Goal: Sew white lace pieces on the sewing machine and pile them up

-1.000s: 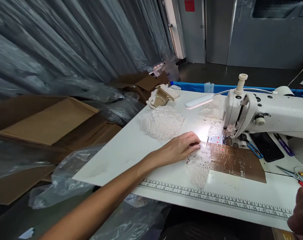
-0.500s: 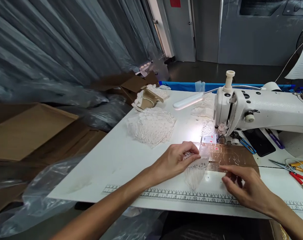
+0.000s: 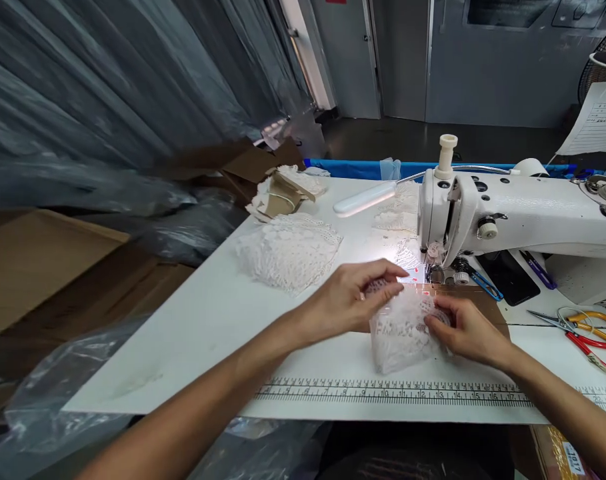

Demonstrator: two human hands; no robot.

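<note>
A piece of sheer white lace (image 3: 403,333) is stretched between my two hands, just in front of the sewing machine (image 3: 513,213). My left hand (image 3: 365,293) pinches its upper left edge between thumb and fingers. On the other side, my right hand (image 3: 465,327) has thumb and forefinger closed on the right edge. The lower part of the lace hangs over the white tabletop, above the printed ruler strip (image 3: 397,392). Behind my left hand lies a pile of white lace pieces (image 3: 295,250).
Red-handled scissors (image 3: 590,350), a dark phone (image 3: 513,277) and blue thread snips (image 3: 487,285) lie on the right. A white lamp (image 3: 365,199) reaches over the table. More lace with brown card (image 3: 283,193) sits at the back left. Cardboard boxes (image 3: 47,267) stand left.
My right hand has moved left and taken hold of the lace's right edge. The lace, hanging narrow from my left hand before, is now spread wider. The view has shifted slightly right.
</note>
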